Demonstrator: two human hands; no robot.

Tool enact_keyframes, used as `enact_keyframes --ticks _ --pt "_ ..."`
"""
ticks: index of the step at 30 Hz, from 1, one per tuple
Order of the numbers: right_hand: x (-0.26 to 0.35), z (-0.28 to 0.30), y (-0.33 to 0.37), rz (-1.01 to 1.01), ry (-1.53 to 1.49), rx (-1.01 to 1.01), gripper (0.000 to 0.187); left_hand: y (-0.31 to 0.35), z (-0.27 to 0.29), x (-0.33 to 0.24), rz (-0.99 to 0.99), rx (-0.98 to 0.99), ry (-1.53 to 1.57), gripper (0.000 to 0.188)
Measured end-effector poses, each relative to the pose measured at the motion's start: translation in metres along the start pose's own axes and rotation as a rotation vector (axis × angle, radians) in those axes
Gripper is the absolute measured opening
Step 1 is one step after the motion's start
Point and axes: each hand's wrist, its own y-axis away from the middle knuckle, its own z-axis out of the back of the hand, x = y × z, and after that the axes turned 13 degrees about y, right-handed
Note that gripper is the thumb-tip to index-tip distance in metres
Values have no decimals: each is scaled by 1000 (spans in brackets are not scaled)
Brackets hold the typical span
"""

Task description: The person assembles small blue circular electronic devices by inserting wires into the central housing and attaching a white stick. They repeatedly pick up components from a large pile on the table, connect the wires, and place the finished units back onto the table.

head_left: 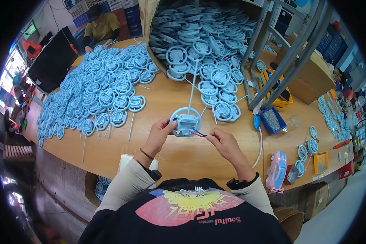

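Note:
A light-blue plastic toy steering wheel with a long thin rod is held over the table in front of me. My left hand is closed on the left side of its rim, thumb on top. Red and blue wires come out of the wheel's boxy centre. Their far end is pinched between the thumb and fingers of my right hand, to the right of the wheel. The fingertips hide the wire ends.
Piles of similar wheels cover the table's left side. More spill from a large cardboard box ahead. At right are a metal frame, a blue bin of small parts, a white cable and a pink toy car. A person works at far left.

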Motion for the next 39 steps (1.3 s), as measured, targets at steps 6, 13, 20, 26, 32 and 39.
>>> enact_keyframes --ticks 6,13,20,26,32,39 --pt "5 -1 5 3 6 82 22 17 -6 1 104 14 141 26" --pt "-2 -5 13 -13 -64 97 20 21 -14 13 187 41 251 27" --pt "-11 -19 14 107 -64 51 22 26 0 25 292 162 373 35" --pt "-22 -35 21 22 -118 59 22 19 -15 41 401 151 605 42" --pt "-39 -57 19 -73 -100 110 25 2 10 69 478 92 525 41" --pt "-83 -39 -13 -385 -146 -68 29 -54 133 26 -298 -215 885 46"
